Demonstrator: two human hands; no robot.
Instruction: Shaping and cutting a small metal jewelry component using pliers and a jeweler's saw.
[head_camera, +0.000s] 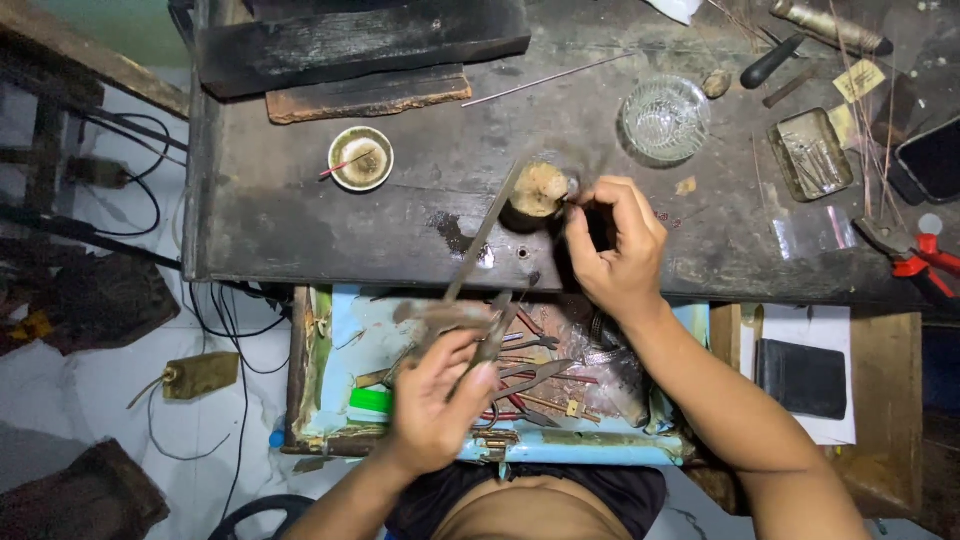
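View from above, at my desk (300, 230). My left hand (435, 400) was clenched around a long flat file (487, 235), its handle end in my grip and its tip slanting up to a small round block (538, 190) at the desk's front edge. My right hand (615, 245) pinched a tiny workpiece (572, 186) between thumb and forefinger and held it against that block, just where the file's tip met it.

Risks, as I judged them: the file was blurred with motion, and its tip lay almost touching my right fingertips, so a stroke that skated off the piece could have scraped them. The piece was very small and held by a pinch alone; a hard push could have flicked it down into the open drawer (330, 330) of pliers and scrap below, where it would have been hard to find. The block stood close to the edge and might have shifted under pressure.

Hard to make out: the workpiece itself, largely covered by my fingers, so I could not tell its shape or material. The file's middle and handle smeared into the drawer's clutter. Red-handled pliers (915, 260) and a dark phone (935, 155) were cut off at the right.
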